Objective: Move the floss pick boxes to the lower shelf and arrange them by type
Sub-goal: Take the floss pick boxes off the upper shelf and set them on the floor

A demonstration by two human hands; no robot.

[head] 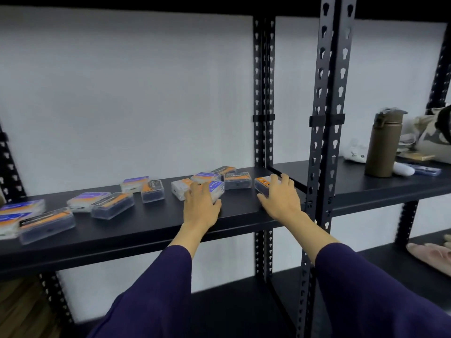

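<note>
Clear floss box [264,185] under right grip [280,198], purple-labelled box [214,189] under left grip [201,203]

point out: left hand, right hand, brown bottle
left hand [200,203], head view, back of the hand, over a white floss pick box.
right hand [280,197], head view, back of the hand, fingers on a dark floss pick box.
brown bottle [384,145], head view, middle of its body.

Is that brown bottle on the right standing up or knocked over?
Standing up. The brown bottle rests on its base on the right-hand shelf, lid end at the top.
</note>
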